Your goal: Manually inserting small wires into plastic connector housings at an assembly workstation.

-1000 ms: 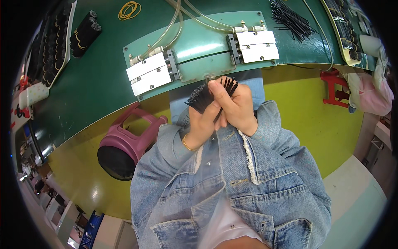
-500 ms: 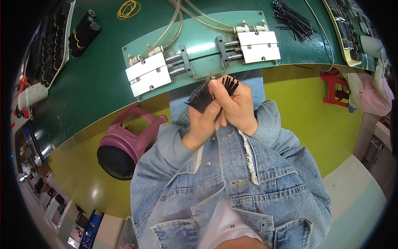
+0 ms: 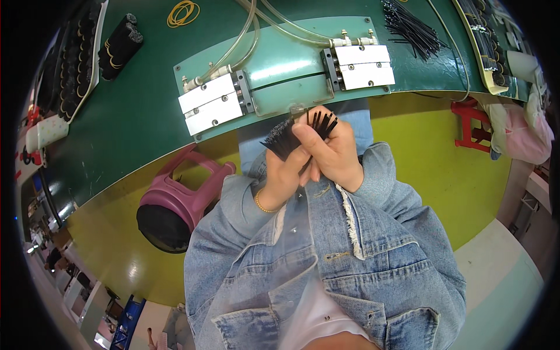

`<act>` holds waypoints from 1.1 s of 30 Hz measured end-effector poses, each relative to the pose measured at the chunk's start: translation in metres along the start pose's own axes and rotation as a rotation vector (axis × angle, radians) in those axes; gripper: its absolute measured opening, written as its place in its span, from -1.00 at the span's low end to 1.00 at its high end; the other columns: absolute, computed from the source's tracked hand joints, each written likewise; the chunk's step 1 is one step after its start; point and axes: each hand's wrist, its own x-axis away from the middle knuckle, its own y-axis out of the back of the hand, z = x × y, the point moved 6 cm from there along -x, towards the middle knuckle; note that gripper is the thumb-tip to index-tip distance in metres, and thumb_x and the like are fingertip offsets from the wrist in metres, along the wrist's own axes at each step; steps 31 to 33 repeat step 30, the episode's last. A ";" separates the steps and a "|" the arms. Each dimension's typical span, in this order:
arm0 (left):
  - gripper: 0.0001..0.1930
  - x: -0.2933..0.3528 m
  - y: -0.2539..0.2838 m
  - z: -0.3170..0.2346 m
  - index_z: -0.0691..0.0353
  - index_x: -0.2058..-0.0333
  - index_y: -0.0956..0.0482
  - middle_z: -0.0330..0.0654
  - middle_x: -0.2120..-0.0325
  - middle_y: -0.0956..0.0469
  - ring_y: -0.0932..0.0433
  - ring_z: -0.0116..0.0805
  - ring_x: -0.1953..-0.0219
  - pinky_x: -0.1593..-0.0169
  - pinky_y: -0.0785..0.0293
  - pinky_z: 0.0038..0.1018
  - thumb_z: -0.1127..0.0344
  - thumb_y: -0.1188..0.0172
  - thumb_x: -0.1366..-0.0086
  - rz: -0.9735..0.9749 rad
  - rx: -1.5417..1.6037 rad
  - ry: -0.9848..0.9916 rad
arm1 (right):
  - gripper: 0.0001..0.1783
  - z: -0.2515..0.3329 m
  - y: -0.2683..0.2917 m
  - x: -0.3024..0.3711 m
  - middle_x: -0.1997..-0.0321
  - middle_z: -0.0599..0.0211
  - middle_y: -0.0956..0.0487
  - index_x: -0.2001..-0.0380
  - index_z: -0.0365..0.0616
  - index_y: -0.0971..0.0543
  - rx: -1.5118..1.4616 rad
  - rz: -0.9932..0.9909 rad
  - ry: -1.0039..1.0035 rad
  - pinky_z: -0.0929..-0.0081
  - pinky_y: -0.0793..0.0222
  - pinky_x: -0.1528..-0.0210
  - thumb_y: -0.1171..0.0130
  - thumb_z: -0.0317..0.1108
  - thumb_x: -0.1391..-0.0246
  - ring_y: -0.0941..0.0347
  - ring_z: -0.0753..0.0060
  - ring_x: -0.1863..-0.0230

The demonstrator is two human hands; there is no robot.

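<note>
My left hand (image 3: 282, 181) is closed around a dense bundle of thin black sticks (image 3: 278, 142), whose cut ends fan out to the upper left. Against it, my right hand (image 3: 331, 153) pinches a smaller group of black sticks (image 3: 322, 121), their ends poking out above the fingers. Both hands touch in front of my chest, at the near edge of a green fixture plate (image 3: 286, 87). On that plate sit a left white metal block (image 3: 209, 107) and a right white metal block (image 3: 364, 67), each with a dark end plate drawn close to it.
Clear hoses (image 3: 255, 35) run to the blocks. Loose black sticks (image 3: 411, 29) lie at the back right, a banded black bundle (image 3: 121, 46) at the back left beside yellow rubber bands (image 3: 183, 14). A purple stool (image 3: 181, 192) stands below left, a red stool (image 3: 471, 125) at right.
Both dark end plates have pulled back against their white blocks, so the steel rods no longer show extended. My right fingers have shifted slightly over the sticks; the left hand stays put.
</note>
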 end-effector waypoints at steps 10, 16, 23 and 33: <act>-0.81 0.001 -0.002 0.001 0.44 0.38 -0.32 -0.14 0.74 -0.36 -0.24 -0.51 0.86 0.77 -0.14 -0.66 0.38 0.12 -0.16 0.052 0.036 0.037 | -0.78 0.007 0.001 0.003 0.72 0.33 -0.45 0.49 -0.32 -0.45 0.102 0.000 0.036 0.68 -0.19 0.89 0.00 -0.36 -0.11 -0.38 0.57 0.83; -0.79 0.001 -0.003 0.000 0.44 0.30 -0.29 -0.14 0.72 -0.36 -0.24 -0.51 0.85 0.77 -0.14 -0.66 0.37 0.12 -0.17 0.044 0.019 0.060 | -0.79 0.010 0.001 0.002 0.70 0.31 -0.46 0.46 -0.34 -0.46 0.122 0.023 0.099 0.67 -0.19 0.89 0.02 -0.37 -0.12 -0.38 0.57 0.83; -0.77 0.001 -0.004 0.000 0.44 0.27 -0.28 -0.14 0.72 -0.36 -0.24 -0.51 0.85 0.77 -0.12 -0.66 0.37 0.12 -0.17 0.037 0.055 0.006 | -0.79 0.006 0.002 0.001 0.70 0.36 -0.45 0.46 -0.33 -0.45 0.107 -0.028 0.087 0.69 -0.12 0.89 0.04 -0.38 -0.13 -0.32 0.62 0.87; -0.76 -0.001 -0.002 -0.002 0.42 0.28 -0.29 -0.14 0.73 -0.37 -0.23 -0.51 0.86 0.78 -0.11 -0.67 0.34 0.10 -0.17 0.000 -0.016 -0.014 | -0.79 -0.001 0.002 0.000 0.69 0.30 -0.47 0.45 -0.34 -0.44 0.052 -0.044 0.054 0.65 -0.19 0.89 0.02 -0.37 -0.11 -0.37 0.55 0.84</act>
